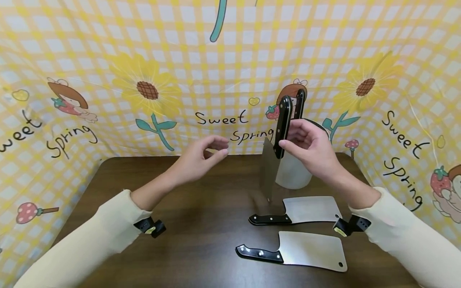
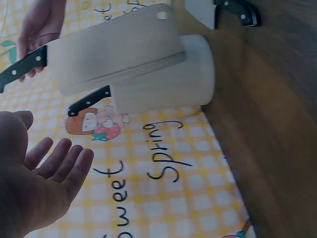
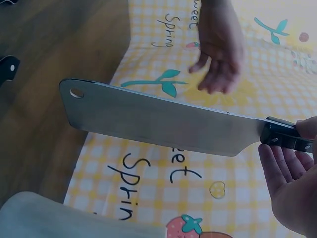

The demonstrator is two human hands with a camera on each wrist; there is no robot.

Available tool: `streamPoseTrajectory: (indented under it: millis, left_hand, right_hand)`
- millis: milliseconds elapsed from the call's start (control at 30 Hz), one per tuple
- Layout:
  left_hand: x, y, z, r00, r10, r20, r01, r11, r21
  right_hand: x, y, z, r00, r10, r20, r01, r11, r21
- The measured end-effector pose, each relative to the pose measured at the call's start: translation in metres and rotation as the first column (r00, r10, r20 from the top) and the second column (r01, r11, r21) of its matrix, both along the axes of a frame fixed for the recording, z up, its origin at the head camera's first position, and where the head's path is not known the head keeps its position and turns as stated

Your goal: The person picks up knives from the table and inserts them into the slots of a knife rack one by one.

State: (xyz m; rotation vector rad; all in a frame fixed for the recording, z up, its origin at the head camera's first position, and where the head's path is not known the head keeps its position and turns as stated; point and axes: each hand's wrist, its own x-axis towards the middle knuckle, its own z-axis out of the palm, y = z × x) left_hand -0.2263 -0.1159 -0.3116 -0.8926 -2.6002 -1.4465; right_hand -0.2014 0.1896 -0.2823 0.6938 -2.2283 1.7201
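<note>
My right hand [image 1: 317, 150] grips the black riveted handle of a cleaver [image 3: 163, 119], thumb on one side and fingers on the other. The cleaver hangs upright, handle up and blade [image 1: 270, 172] down, in front of a white cylindrical holder [image 1: 295, 174]. Whether its lower end touches the table cannot be told. A second black handle [image 2: 89, 100] sticks out of the holder's top, its blade hidden. To the left of the holder, my left hand [image 1: 196, 158] is raised with loosely bent fingers and holds nothing.
Two more cleavers lie flat on the brown table [image 1: 201, 240], handles to the left: one [image 1: 311, 209] just before the holder, another [image 1: 311, 250] closer to me. A yellow checked cloth [image 1: 201, 76] hangs behind the table and at its sides.
</note>
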Motion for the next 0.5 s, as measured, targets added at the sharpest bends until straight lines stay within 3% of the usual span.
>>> streamPoseTrajectory:
  millis: [167,500]
  left_hand:
    - [0.006,-0.006,-0.015,0.999,-0.024,0.025,0.024,0.999,-0.032]
    - [0.022,-0.020,-0.056,0.993,-0.074,0.087,0.079,0.995,-0.059]
  right_hand:
    - [0.000,0.009,0.005,1.000,-0.027,-0.002,0.027,0.998,-0.052]
    - [-0.001,0.021,0.013,0.999,-0.034,-0.003,0.033,0.991,-0.133]
